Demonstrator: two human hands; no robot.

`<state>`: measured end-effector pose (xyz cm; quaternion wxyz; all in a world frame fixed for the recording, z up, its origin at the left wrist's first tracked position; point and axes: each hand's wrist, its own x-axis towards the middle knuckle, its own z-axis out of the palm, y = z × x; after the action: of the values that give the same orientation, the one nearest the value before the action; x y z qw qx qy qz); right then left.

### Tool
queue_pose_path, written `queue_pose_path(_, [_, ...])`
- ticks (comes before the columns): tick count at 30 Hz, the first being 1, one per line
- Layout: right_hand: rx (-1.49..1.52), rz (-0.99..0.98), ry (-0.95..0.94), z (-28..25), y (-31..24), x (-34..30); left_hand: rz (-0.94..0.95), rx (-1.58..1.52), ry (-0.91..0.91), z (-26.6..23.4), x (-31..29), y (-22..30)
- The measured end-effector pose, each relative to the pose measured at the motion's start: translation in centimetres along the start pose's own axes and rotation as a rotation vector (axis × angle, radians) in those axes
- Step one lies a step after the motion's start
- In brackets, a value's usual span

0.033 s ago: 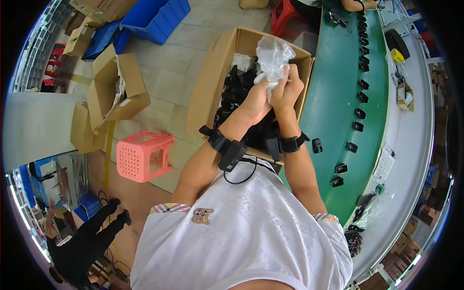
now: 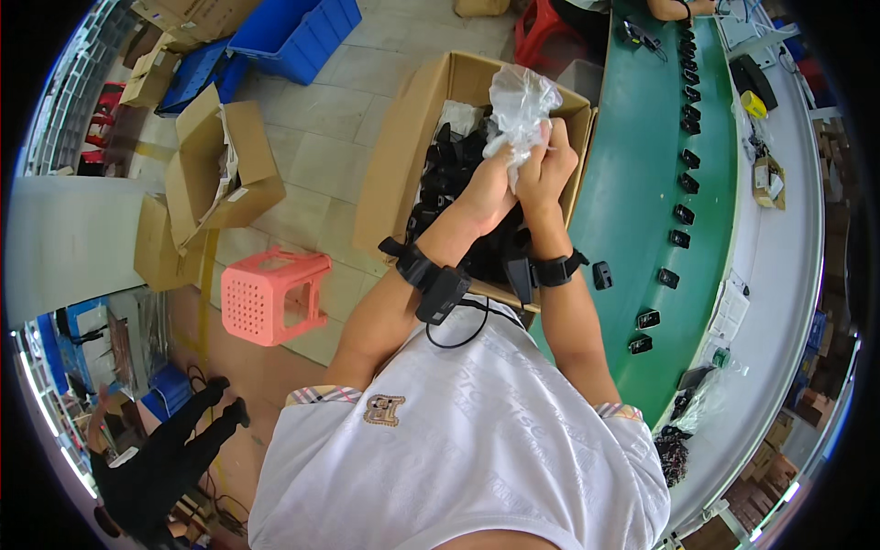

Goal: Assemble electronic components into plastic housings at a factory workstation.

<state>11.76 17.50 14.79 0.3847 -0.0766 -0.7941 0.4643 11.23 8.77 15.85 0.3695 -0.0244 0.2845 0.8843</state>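
Note:
A crumpled clear plastic bag (image 2: 522, 96) is bunched up between my two hands, over an open cardboard box. My left hand (image 2: 489, 191) is closed round its lower left side. My right hand (image 2: 547, 172) grips it from the right, fingers curled in. Whether the bag holds anything cannot be made out. Below my hands, the cardboard box (image 2: 390, 174) contains many black plastic parts (image 2: 444, 174) and a white wrapped piece (image 2: 461, 118). Black strapped devices sit on both my wrists, and a cable hangs by the left one.
Right of the box runs a green conveyor belt (image 2: 632, 211) with a row of small black parts (image 2: 684, 214). A pink stool (image 2: 261, 298), an opened carton (image 2: 247, 197) and a blue crate (image 2: 307, 46) stand to the left. Other people are at far left and top right.
Hardly anything differs. Both hands and the plastic bag have shifted very slightly to the right.

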Motion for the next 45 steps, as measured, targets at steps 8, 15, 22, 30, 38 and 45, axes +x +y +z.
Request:
queue_pose_path(8, [0.405,0.280,0.119,0.6,0.8,-2.2,-0.186,-0.122,-0.191,-4.2,1.7,-0.6])
queue_pose_path(15, [0.544,0.293,0.143,0.4,1.4,-1.8,-0.197,-0.116,-0.227,-3.8,3.0,-0.8])
queue_pose_path(22, [0.806,0.413,0.263,-1.3,1.3,-2.3,0.461,0.664,-0.058,0.4,1.1,-1.6])
queue_pose_path(30, [0.073,0.066,0.284,-1.4,-1.2,-0.2,0.683,0.711,-0.049,2.0,-1.1,-1.6])
queue_pose_path(38, [0.795,0.680,0.293,0.0,-0.7,-2.7,0.288,0.401,0.049,-2.9,0.6,-2.2])
queue_pose_path(45, [0.699,0.834,0.388,-4.8,7.5,-2.0,0.069,0.254,0.396,-14.1,-0.7,0.7])
